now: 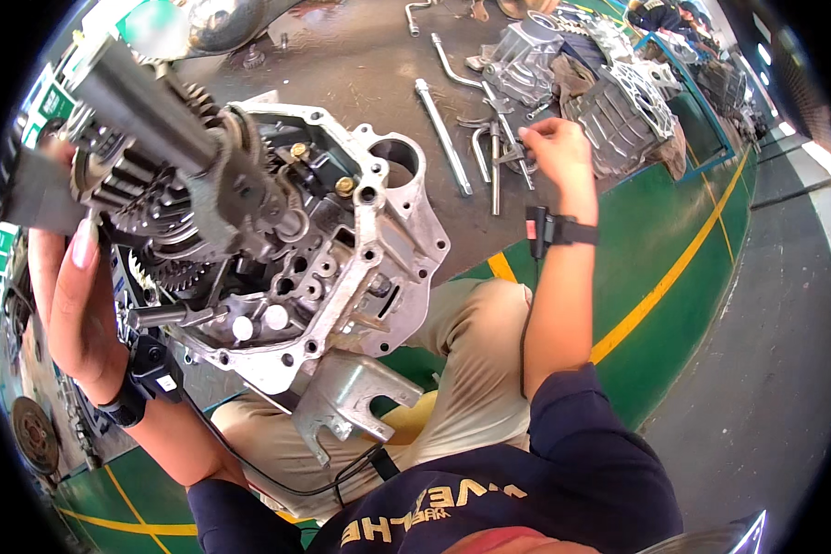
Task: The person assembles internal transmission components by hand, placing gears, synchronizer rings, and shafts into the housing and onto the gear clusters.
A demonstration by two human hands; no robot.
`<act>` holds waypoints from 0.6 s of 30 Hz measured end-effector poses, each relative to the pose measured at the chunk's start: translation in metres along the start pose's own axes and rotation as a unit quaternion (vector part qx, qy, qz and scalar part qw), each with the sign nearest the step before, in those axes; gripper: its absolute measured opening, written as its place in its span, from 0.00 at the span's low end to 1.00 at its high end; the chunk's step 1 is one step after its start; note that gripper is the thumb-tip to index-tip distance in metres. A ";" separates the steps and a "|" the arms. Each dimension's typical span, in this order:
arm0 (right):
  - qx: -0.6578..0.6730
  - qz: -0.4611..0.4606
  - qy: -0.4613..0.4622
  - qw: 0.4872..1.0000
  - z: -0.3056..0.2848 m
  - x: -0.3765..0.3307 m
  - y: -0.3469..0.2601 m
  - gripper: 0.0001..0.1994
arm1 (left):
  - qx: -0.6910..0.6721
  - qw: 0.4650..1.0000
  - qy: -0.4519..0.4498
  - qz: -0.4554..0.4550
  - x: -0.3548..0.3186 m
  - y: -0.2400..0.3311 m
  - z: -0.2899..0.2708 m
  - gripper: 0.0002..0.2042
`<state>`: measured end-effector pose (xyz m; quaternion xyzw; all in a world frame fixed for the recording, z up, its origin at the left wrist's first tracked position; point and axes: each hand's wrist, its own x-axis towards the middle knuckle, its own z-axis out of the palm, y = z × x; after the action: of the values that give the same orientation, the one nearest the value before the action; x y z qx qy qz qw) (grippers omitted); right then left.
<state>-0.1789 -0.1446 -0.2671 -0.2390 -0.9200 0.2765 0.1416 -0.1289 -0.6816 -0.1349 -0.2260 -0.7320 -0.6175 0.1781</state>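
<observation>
A silver gearbox housing (346,277) stands open in front of me, with meshed gears (143,175) on shafts rising from its left side. A thick grey rod with a bracket (148,106) looms over the gears, close to the camera. My left hand (78,295) is wrapped around the gear shaft assembly from its left; part of its grip is hidden behind the metal. To the right, my right hand (559,157) is closed at the fingertips on a shift fork rail (503,111) lying on the bench. A forked metal bracket (351,402) juts from the housing's near side.
On the brown bench (369,65) lie a long metal rod (443,138) and a bent wrench (448,65). Farther right are a ribbed casing (619,120) and another casing (522,60). A round disc (35,434) is at far left. Other people (669,17) are at upper right.
</observation>
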 end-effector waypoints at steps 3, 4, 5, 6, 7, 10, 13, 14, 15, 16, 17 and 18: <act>-0.058 0.017 0.044 0.997 0.033 0.008 0.003 0.18 | -0.014 1.000 0.017 -0.011 0.000 0.001 0.004 0.38; -0.066 0.029 0.022 0.997 0.042 0.011 0.001 0.19 | -0.019 0.999 0.026 -0.013 0.000 0.002 0.005 0.39; -0.074 0.040 0.000 0.996 0.050 0.013 -0.001 0.19 | -0.018 0.999 0.025 -0.013 0.000 0.002 0.006 0.39; -0.106 0.033 -0.011 0.994 0.055 0.009 -0.007 0.18 | -0.017 0.999 0.033 -0.021 -0.001 0.003 0.006 0.39; -0.101 0.032 -0.013 0.994 0.057 0.010 -0.008 0.18 | -0.016 0.999 0.041 -0.030 -0.002 0.005 0.005 0.40; -0.020 0.017 -0.007 1.000 0.059 0.023 0.009 0.17 | 0.008 0.998 0.042 -0.035 -0.002 0.010 0.008 0.39; 0.048 -0.006 0.046 0.998 0.056 0.026 0.037 0.18 | 0.019 0.998 0.046 -0.027 -0.005 0.010 0.017 0.38; 0.115 0.003 0.058 0.992 0.054 0.030 0.043 0.19 | 0.013 0.998 0.052 -0.032 -0.006 0.011 0.020 0.38; 0.153 0.004 0.060 0.986 0.051 0.032 0.044 0.19 | 0.011 0.998 0.057 -0.038 -0.007 0.012 0.022 0.38; 0.147 0.005 0.069 0.987 0.048 0.032 0.048 0.19 | 0.012 0.998 0.044 -0.037 -0.008 0.010 0.016 0.37; 0.141 0.007 0.078 0.987 0.042 0.033 0.052 0.19 | 0.011 0.998 0.043 -0.036 -0.009 0.010 0.017 0.37; 0.143 0.010 0.077 0.987 0.041 0.029 0.049 0.19 | 0.008 0.998 0.041 -0.038 -0.008 0.011 0.017 0.38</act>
<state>-0.2016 -0.1116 -0.3243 -0.2459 -0.8547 0.3876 0.2425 -0.1156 -0.6646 -0.1333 -0.1713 -0.7371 -0.6265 0.1865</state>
